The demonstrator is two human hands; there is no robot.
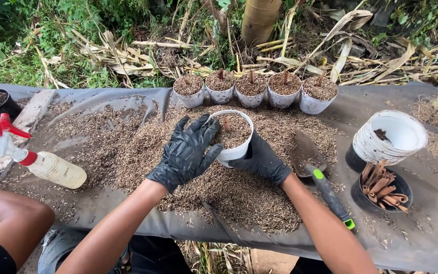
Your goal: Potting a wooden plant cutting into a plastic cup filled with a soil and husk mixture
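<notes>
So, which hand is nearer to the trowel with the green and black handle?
The right hand. It grips the lower side of the white cup, right beside the trowel. The left hand rests on the cup's far side, with the cup between it and the trowel.

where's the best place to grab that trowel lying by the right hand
Likely by the black handle of the trowel, coming from the near right. The handle points toward the person and lies clear on the grey sheet, while the blade is buried tip-first in the husk mix, beside the right hand.
</notes>
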